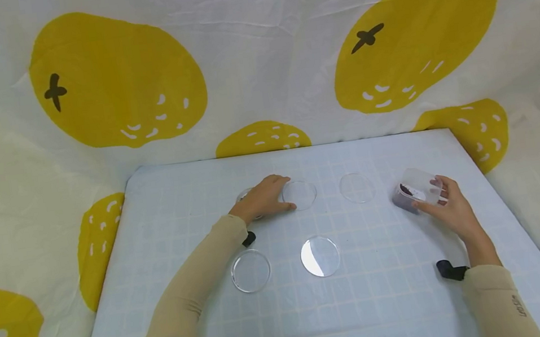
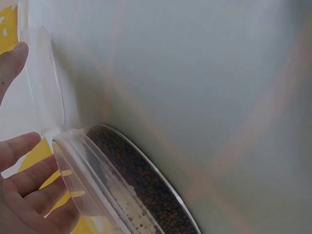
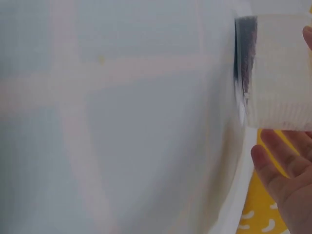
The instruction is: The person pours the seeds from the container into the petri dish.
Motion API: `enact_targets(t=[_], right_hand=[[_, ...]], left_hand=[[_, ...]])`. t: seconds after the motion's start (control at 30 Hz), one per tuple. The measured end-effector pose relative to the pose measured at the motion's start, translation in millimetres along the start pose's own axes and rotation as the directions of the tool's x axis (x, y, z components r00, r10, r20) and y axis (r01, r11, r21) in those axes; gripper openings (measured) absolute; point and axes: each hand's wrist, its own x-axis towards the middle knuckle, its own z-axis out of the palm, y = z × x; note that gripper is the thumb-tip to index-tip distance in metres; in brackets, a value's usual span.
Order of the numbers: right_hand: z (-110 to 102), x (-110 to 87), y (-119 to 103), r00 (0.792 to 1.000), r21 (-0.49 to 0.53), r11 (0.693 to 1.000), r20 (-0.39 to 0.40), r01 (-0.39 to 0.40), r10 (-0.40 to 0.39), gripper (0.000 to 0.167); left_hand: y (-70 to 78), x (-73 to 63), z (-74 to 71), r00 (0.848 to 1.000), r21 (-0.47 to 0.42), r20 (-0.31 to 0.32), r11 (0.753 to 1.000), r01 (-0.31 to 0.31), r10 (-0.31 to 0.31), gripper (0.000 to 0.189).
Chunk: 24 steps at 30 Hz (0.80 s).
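Note:
My left hand [image 1: 265,199] reaches over the back row of dishes, fingers spread. Its thumb and index fingertips are right at the rim of a clear petri dish [image 1: 300,194], also seen in the left wrist view [image 2: 47,80]. A second round dish with dark reddish-brown grains [image 2: 141,178] is nearer that wrist; in the head view the hand partly hides it. My right hand [image 1: 451,207] holds a clear plastic container [image 1: 424,181] at the right, thumb at the front and fingers behind. Dark contents [image 3: 247,53] lie at the container's bottom, close to the table.
Another clear dish [image 1: 357,188] lies to the right in the back row. Two more sit nearer the front, one at the left [image 1: 251,271] and one in the middle [image 1: 320,256]. A white curtain with yellow fruit [image 1: 257,68] borders the pale blue checked table [image 1: 390,300].

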Motion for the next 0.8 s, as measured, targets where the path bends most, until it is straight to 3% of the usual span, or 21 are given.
enact_targets(t=[0.23, 0.6, 0.8], right_hand=[[7.6, -3.3, -5.8, 1.000, 0.007, 1.000, -0.017, 0.013, -0.013, 0.110], [24.4, -8.9, -32.6, 0.987, 0.017, 0.991, -0.098, 0.131, -0.129, 0.104], [36.1, -9.0, -55.1, 0.967, -0.005, 0.975, -0.121, 0.224, -0.223, 0.101]], left_hand=[[0.9, -4.9, -1.6, 1.000, -0.018, 0.003, 0.999, 0.028, -0.028, 0.085], [-1.3, -2.4, 1.8, 1.000, -0.003, 0.000, 1.000, 0.007, -0.007, 0.085], [0.9, -1.6, 1.9, 1.000, 0.015, 0.010, 1.000, 0.022, -0.022, 0.085]])
